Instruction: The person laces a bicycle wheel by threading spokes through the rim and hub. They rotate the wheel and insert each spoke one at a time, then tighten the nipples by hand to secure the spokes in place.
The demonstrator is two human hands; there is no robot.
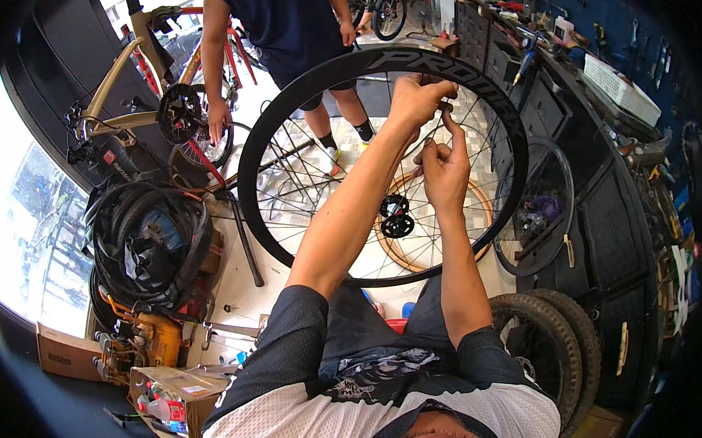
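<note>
A spoked bicycle wheel with a deep black rim [250, 176] is in front of me, its black hub [396, 206] near my knees. My left hand [418, 105] reaches across to the upper right of the wheel, just inside the rim. Its fingers are pinched together at the spokes around something small and dark. Right below it is my right hand [446, 172], index finger pointing up to that same spot. Its other fingers curl beside the thumb; whatever they hold among the spokes is hidden.
Another person [280, 34] stands beyond the wheel. A gold bicycle frame [118, 84] and piled tires [123, 209] are on the left. Along the right runs a dark workbench with drawers and a white basket [619, 90]. Knobby tires [580, 342] lean near my right arm.
</note>
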